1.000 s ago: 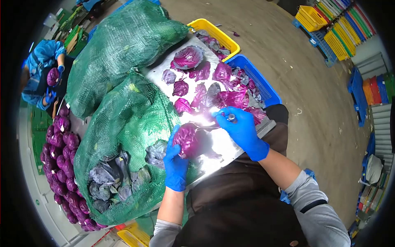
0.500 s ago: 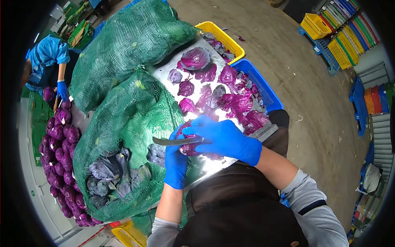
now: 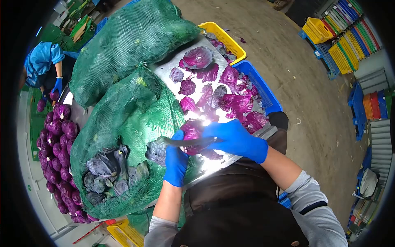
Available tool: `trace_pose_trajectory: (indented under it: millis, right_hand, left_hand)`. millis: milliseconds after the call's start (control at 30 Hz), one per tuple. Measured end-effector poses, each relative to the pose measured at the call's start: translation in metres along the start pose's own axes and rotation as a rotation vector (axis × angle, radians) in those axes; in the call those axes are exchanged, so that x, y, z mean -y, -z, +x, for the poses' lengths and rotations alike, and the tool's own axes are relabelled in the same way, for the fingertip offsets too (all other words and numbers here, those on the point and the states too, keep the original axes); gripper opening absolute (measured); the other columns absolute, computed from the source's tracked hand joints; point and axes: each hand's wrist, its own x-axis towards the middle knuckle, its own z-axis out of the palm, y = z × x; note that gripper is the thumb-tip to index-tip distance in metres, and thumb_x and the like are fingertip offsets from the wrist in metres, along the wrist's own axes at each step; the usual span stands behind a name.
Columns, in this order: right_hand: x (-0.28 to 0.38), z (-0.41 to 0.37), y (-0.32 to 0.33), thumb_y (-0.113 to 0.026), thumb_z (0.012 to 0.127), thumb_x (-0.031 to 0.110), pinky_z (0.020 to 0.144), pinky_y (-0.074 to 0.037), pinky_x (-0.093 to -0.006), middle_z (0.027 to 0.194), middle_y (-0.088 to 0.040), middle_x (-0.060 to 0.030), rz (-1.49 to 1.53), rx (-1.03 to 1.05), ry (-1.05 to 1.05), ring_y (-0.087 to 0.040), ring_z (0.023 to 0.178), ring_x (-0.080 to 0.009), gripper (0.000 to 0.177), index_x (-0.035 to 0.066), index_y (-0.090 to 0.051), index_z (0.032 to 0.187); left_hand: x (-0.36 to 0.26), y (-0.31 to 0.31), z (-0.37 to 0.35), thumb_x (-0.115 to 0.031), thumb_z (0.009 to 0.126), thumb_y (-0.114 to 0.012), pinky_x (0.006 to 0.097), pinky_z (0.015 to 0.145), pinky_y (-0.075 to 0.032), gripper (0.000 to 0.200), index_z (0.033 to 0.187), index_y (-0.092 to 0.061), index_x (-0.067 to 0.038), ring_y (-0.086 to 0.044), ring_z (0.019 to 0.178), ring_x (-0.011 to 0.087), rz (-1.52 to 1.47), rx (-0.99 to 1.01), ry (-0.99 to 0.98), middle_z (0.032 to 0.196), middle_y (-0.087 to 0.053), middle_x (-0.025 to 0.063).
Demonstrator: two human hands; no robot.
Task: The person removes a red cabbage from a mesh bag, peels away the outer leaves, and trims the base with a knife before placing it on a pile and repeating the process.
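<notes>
My left hand point(image 3: 176, 161), in a blue glove, is wrapped round the near left side of a purple cabbage point(image 3: 192, 131) above the metal table point(image 3: 166, 71). In my right hand point(image 3: 238, 142), also gloved, is a knife point(image 3: 185, 143), its dark curved blade pointing left across the near side of the cabbage. The blade is slightly blurred. To the left, an open green mesh bag point(image 3: 135, 119) holds dark-leaved cabbages point(image 3: 103, 165). Loose purple leaves point(image 3: 236, 103) lie on the table beyond my hands.
A full green mesh bag point(image 3: 131, 41) lies behind. Yellow point(image 3: 242, 55) and blue point(image 3: 269, 94) baskets of leaves stand at the table's far right edge. Purple cabbages point(image 3: 61, 152) are piled at left, near a person in blue point(image 3: 43, 61). Crates point(image 3: 317, 29) stand at upper right.
My right hand has moved slightly right with the knife, away from the cabbage, which now shows more of its top. The other person's gloved hand has moved lower.
</notes>
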Motion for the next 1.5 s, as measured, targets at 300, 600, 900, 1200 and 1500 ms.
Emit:
trace_pose_trajectory:
  millis: [300, 600, 900, 1200, 1500]
  right_hand:
    - [-0.014, -0.002, 0.039, -0.072, 0.077, 0.019, 0.078, -0.050, -0.0316, 0.108, -0.060, -0.0095, 0.090, -0.500, -0.213, -0.061, 0.091, -0.0189, 0.050, 0.007, -0.053, 0.122]
    - [0.021, 0.012, 0.008, -0.075, 0.076, 0.035, 0.077, -0.048, -0.0290, 0.109, -0.063, -0.0090, 0.311, -0.060, -0.282, -0.058, 0.085, -0.0116, 0.065, 0.010, -0.050, 0.130]
    - [0.031, 0.015, -0.003, -0.072, 0.078, 0.026, 0.072, -0.051, -0.0303, 0.104, -0.064, -0.0088, 0.096, -0.250, -0.235, -0.063, 0.082, -0.0147, 0.047, 0.012, -0.058, 0.120]
    - [0.009, 0.026, 0.003, -0.076, 0.072, 0.027, 0.069, -0.049, -0.0297, 0.093, -0.062, -0.0073, 0.168, 0.167, -0.245, -0.060, 0.080, -0.0178, 0.043, 0.010, -0.058, 0.107]
    - [0.002, 0.018, -0.003, -0.075, 0.074, 0.023, 0.069, -0.049, -0.0296, 0.093, -0.063, -0.0046, 0.021, -0.100, -0.025, -0.060, 0.079, -0.0166, 0.038, 0.009, -0.061, 0.107]
  left_hand:
    - [-0.019, -0.048, -0.031, -0.035, 0.091, -0.050, 0.0533, 0.101, -0.037, 0.053, 0.129, -0.043, 0.001, -0.047, 0.119, 0.0362, -0.304, 0.209, 0.161, 0.129, -0.048, 0.0202]
    - [-0.025, -0.060, -0.051, -0.043, 0.092, -0.047, 0.0525, 0.099, -0.040, 0.057, 0.132, -0.041, -0.003, -0.049, 0.118, 0.0349, -0.256, 0.403, 0.307, 0.128, -0.049, 0.0197]
    - [-0.016, -0.041, -0.044, -0.042, 0.091, -0.050, 0.0475, 0.102, -0.038, 0.059, 0.131, -0.041, 0.001, -0.049, 0.118, 0.0318, -0.308, 0.219, 0.101, 0.130, -0.048, 0.0196]
    - [-0.008, -0.035, -0.042, -0.040, 0.092, -0.048, 0.0469, 0.098, -0.042, 0.056, 0.128, -0.042, 0.002, -0.052, 0.112, 0.0322, -0.082, 0.190, 0.098, 0.125, -0.051, 0.0201]
    - [-0.014, -0.043, -0.042, -0.035, 0.091, -0.051, 0.0433, 0.094, -0.045, 0.049, 0.126, -0.046, -0.002, -0.057, 0.108, 0.0268, -0.060, 0.104, 0.063, 0.120, -0.056, 0.0148]
